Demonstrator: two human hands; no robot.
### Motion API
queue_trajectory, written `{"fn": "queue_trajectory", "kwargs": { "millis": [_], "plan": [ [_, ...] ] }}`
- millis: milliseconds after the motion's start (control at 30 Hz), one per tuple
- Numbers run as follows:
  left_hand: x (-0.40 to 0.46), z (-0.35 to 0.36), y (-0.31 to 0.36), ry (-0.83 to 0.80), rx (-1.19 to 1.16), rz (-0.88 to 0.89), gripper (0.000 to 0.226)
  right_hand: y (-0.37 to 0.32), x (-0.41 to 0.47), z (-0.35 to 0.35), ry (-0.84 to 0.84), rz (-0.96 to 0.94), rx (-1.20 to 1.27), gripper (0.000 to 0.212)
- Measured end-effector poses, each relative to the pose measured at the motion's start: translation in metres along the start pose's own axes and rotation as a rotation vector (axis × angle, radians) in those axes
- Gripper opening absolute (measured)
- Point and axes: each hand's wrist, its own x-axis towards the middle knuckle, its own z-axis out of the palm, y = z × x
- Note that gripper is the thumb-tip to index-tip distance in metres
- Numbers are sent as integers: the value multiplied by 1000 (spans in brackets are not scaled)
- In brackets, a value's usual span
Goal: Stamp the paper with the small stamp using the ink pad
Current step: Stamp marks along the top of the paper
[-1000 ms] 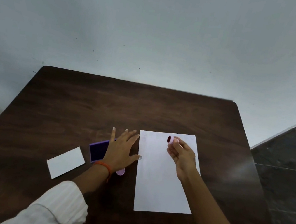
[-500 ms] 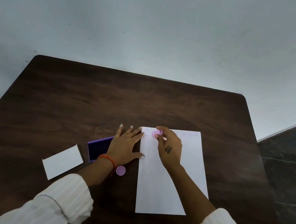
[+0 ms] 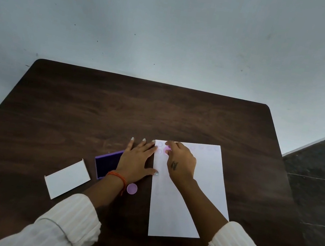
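I observe a dark wooden table (image 3: 99, 113) set against a pale wall (image 3: 172, 28). A white card (image 3: 67, 179) lies well left of the work area, and a round lilac cap (image 3: 132, 188) sits on the wood just beside my left wrist. My left hand (image 3: 137, 162) lies flat with fingers spread and released, its thumb tip touching the left edge of the paper (image 3: 195, 192); this hand covers the right part of the ink pad (image 3: 106, 164). The ink pad's purple tray is open, showing a dark inked surface inside. My right hand (image 3: 180, 164) rests over the paper's far left corner, fingers pinched on the small stamp (image 3: 167, 149), a pink piece mostly hidden under the fingertips and pressed down on the sheet. Faint round lilac impressions (image 3: 208, 148) run along the paper's far edge, with two more beside the stamp.
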Motion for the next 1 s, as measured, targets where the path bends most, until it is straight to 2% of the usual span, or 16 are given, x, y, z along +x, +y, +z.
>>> {"fn": "queue_trajectory", "kwargs": {
  "millis": [433, 867, 1000],
  "plan": [
    [1, 4, -1, 15, -10, 7, 75, 3, 3, 3, -60, -162, -92, 33],
    [4, 13, -5, 74, -87, 30, 76, 7, 1, 6, 107, -275, -53, 27],
    [3, 12, -5, 73, -117, 25, 76, 8, 2, 5, 101, -273, -53, 26]
  ]
}}
